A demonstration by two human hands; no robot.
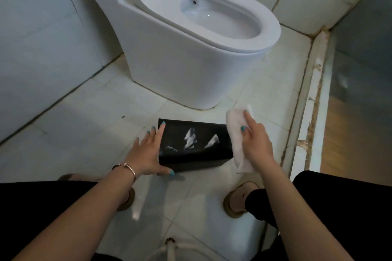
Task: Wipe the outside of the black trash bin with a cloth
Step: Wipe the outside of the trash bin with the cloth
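A small black rectangular trash bin (192, 164) stands on the white tiled floor in front of the toilet, with white scraps of paper inside it. My left hand (148, 150) lies flat against the bin's left side, fingers spread, thumb on the near front face. My right hand (255, 140) grips a white cloth (236, 133) that hangs against the bin's right side, reaching from above the rim down past the base.
A white toilet (191, 48) with its lid up stands just behind the bin. A white tiled wall runs along the left. A raised, stained threshold (314, 95) borders the floor on the right. My feet in tan slippers (235, 199) rest on the near floor.
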